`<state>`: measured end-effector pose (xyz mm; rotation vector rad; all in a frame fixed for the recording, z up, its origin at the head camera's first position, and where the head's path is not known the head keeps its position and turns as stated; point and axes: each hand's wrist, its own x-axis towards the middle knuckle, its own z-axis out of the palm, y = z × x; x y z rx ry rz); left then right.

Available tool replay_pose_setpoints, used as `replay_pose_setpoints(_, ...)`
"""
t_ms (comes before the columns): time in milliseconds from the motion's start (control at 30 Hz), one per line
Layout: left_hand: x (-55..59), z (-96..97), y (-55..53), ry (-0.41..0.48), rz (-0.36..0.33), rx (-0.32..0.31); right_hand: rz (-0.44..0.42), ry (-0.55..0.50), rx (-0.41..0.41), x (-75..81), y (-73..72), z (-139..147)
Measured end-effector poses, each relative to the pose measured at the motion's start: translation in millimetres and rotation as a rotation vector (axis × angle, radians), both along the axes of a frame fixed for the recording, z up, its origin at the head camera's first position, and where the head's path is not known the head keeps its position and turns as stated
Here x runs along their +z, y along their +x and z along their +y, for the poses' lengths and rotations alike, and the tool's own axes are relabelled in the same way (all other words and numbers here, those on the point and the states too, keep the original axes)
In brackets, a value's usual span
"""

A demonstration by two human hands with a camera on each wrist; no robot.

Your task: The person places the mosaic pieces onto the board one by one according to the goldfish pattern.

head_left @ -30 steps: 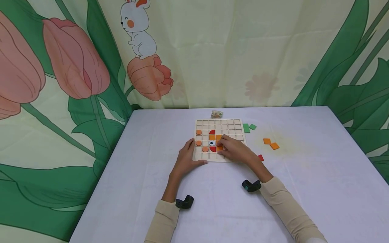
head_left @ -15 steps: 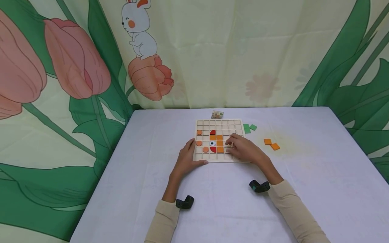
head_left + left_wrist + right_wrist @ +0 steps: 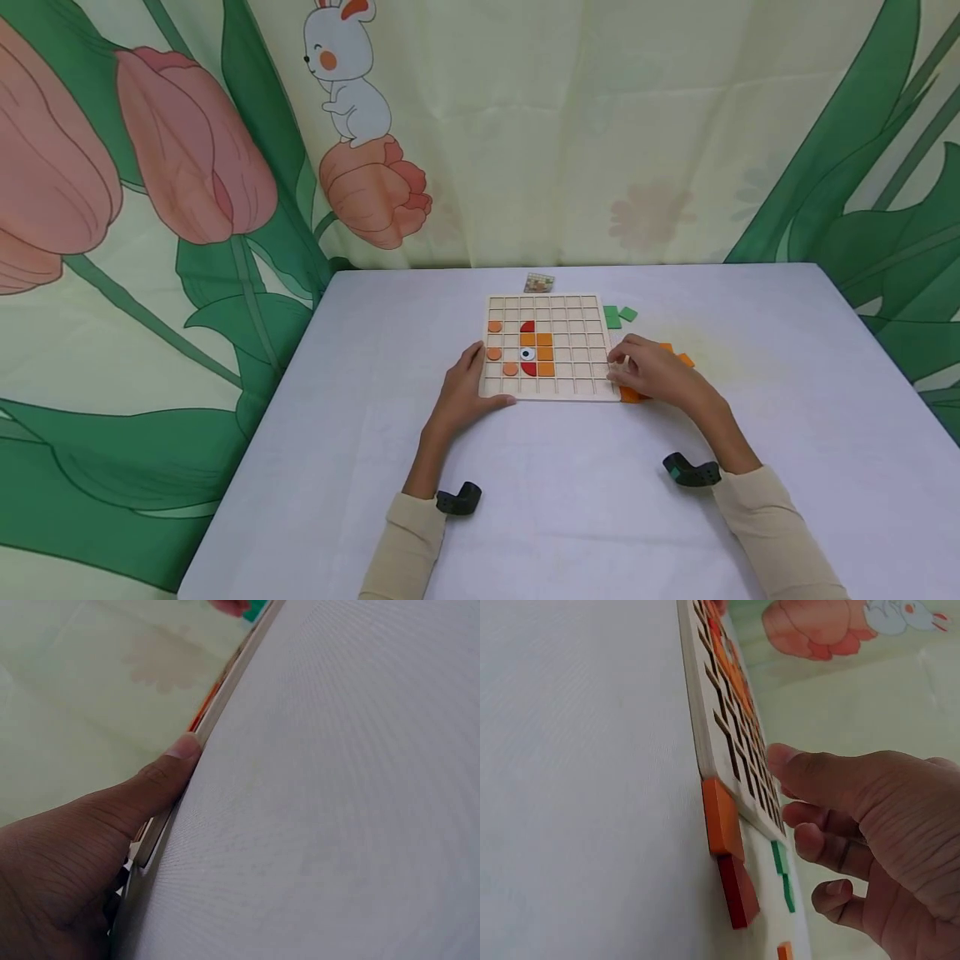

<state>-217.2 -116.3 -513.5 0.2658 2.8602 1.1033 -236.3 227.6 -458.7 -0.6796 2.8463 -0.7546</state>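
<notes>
A pale wooden grid board (image 3: 577, 387) lies on the table with orange squares (image 3: 545, 353), red curved pieces (image 3: 528, 369), a round eye piece (image 3: 527, 354) and peach discs (image 3: 495, 327) set in its cells. My left hand (image 3: 461, 392) rests at the near left corner, fingers along the left side and thumb (image 3: 154, 784) laid straight against the front edge. Over the board's right edge hovers my right hand (image 3: 877, 817), fingers loosely bent and holding nothing. Just below it, an orange tile (image 3: 722, 821) sits against the board's corner, with a dark red piece (image 3: 739, 892) beside it.
Green tiles (image 3: 612, 317) lie by the board's far right corner. More orange tiles (image 3: 686, 360) show partly behind the right hand. A small patterned card (image 3: 539, 283) lies behind the board. A printed curtain (image 3: 525, 167) hangs beyond the table's back edge.
My right hand has left the orange squares in the grid and moved right to the board's right edge. The left hand and board have stayed in place.
</notes>
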Motion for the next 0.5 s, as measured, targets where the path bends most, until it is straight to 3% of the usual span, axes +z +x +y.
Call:
replay_pose_setpoints(167, 1.2, 1.1, 2.2, 0.015, 0.002, 0.001, 0.01, 0.002, 0.028, -1.8, 7.7, 16)
replay_pose_setpoints(500, 2.2, 1.2, 2.6, 0.025, 0.002, 0.009, -0.086, 0.039, 0.031, -5.1, 9.4, 20)
